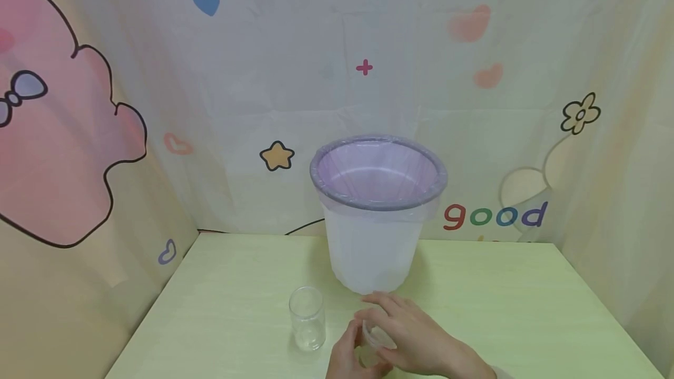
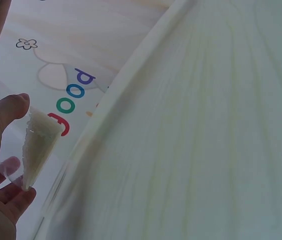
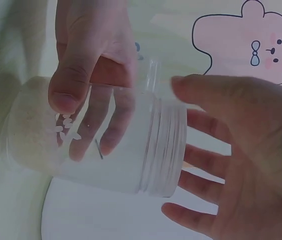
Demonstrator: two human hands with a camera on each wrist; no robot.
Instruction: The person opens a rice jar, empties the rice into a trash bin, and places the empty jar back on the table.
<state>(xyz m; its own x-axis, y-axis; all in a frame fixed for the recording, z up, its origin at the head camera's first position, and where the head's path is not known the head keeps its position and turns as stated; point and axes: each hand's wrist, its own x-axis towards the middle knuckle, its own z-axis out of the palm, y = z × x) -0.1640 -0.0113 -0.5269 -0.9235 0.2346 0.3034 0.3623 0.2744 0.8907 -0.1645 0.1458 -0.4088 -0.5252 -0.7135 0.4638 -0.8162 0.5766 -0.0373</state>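
Gripping the jar (image 3: 116, 176) over the near bench (image 1: 237, 309), right of the glass (image 1: 308, 323), fingers of the left hand (image 1: 348, 358) clamped round it; holding the right hand (image 1: 418, 332) with fingers apart at its ridged end (image 3: 168, 150).

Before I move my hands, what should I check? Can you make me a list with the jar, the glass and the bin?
1. Jar held: ok, the left hand grips its side.
2. Grains inside: ok, they lie toward the jar's bottom.
3. Right hand gripping the jar's top: cannot tell, its fingers are spread around that end.
4. Jar closed: cannot tell, the clear plastic makes it hard to see.
5. Glass upright: ok, standing on the table.
6. Bin uncovered: ok.
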